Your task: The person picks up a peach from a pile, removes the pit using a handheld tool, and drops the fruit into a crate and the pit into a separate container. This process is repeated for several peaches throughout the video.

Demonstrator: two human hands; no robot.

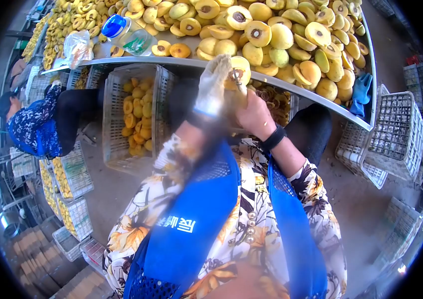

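In a pale work glove, my left hand (213,85) is closed around a halved yellow peach (243,69), cut side turned up toward me with a brown centre. My bare right hand (254,112), with a dark band at the wrist, is closed around a slim metal pitting tool (237,78). Its tip touches the brown centre of the peach; the handle is mostly hidden by my fingers. Both hands are just in front of the table's metal edge (171,61). Beyond them lies a heap of cut yellow peaches (281,37), several with brown pits showing.
On the table are a clear bottle with a blue cap (129,36), a plastic bag (78,49) and a blue glove (361,94). A crate (111,114) of peach halves stands below at left. Stacked crates (396,129) stand at right. Another person (37,124) sits at far left.
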